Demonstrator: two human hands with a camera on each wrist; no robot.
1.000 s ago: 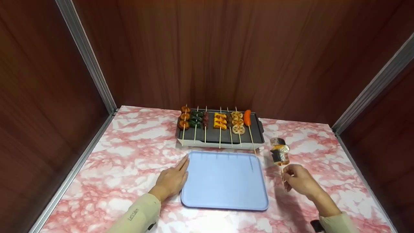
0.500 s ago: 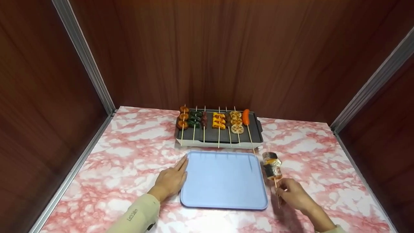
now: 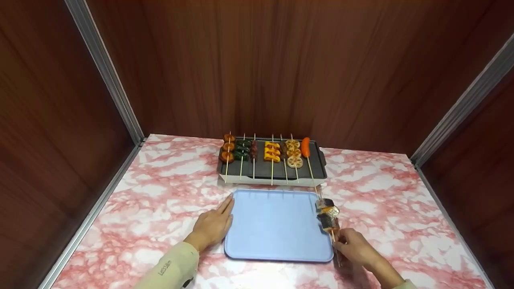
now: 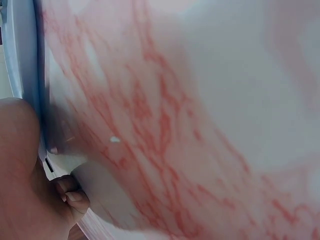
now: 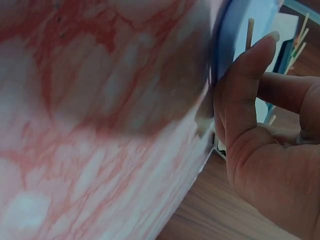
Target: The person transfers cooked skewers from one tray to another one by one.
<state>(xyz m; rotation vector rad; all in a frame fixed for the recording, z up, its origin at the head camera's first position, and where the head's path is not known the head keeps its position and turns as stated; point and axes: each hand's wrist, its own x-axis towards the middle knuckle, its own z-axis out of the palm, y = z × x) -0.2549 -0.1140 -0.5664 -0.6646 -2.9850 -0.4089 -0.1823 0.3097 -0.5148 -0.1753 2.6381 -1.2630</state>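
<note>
My right hand (image 3: pixel 355 245) pinches the bare stick of a food skewer (image 3: pixel 329 221), whose chunks have dark, silvery skin like fish with some orange between. The skewer tilts over the right edge of a light blue tray (image 3: pixel 277 224); whether it touches the tray I cannot tell. In the right wrist view the stick's end (image 5: pixel 251 31) shows beyond the thumb, while the chunks are out of sight. With fingers extended, my left hand (image 3: pixel 212 224) rests along the tray's left edge. The left wrist view catches only part of that hand (image 4: pixel 20 165) beside the blue rim.
Behind the tray stands a dark grill plate (image 3: pixel 263 170) bearing several skewers, among them lotus root slices (image 3: pixel 295 161) and an orange-red sausage (image 3: pixel 305 147). The sausage's stick reaches toward the tray's far right corner. Brown panels (image 3: pixel 257 68) enclose the red-and-white marbled table (image 3: pixel 160 180).
My right hand has carried the skewer left and toward me, from the table at the right to above the tray's right edge. The left hand stays in place.
</note>
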